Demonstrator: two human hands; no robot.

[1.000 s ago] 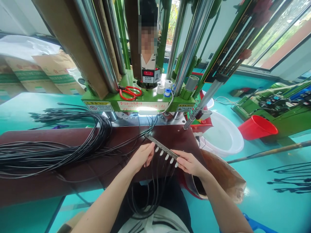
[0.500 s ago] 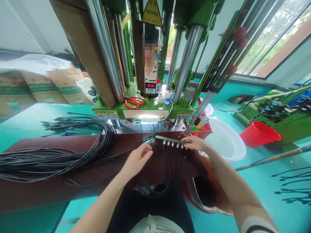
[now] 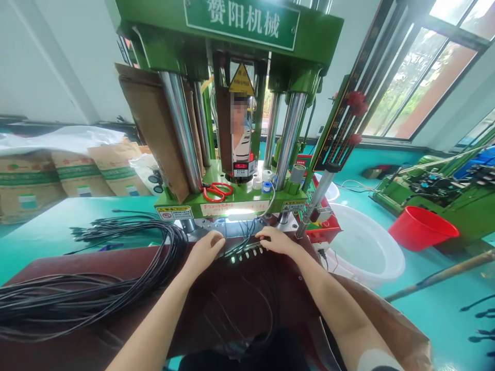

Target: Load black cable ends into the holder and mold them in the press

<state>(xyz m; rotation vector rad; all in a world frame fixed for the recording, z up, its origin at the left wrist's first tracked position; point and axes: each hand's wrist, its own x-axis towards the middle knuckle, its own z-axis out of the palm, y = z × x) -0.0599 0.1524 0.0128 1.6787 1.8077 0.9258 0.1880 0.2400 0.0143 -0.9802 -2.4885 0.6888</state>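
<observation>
Big brown paper sacks (image 3: 78, 178) with green stripes stand in a row, a thin white plastic sheet (image 3: 65, 139) over their tops. A round red plastic bucket (image 3: 423, 231) is near a wide white plastic tub (image 3: 398, 256). Red-handled scissors (image 3: 217, 194) lie flat.

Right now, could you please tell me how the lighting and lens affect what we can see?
In the head view, the lamp burns out to white, and the connector tips near the right hand glint, too small to read in detail; in the same head view, the metal columns splay apart toward the top, probably wide-lens distortion, and the bottom centre sinks into darkness.
</observation>
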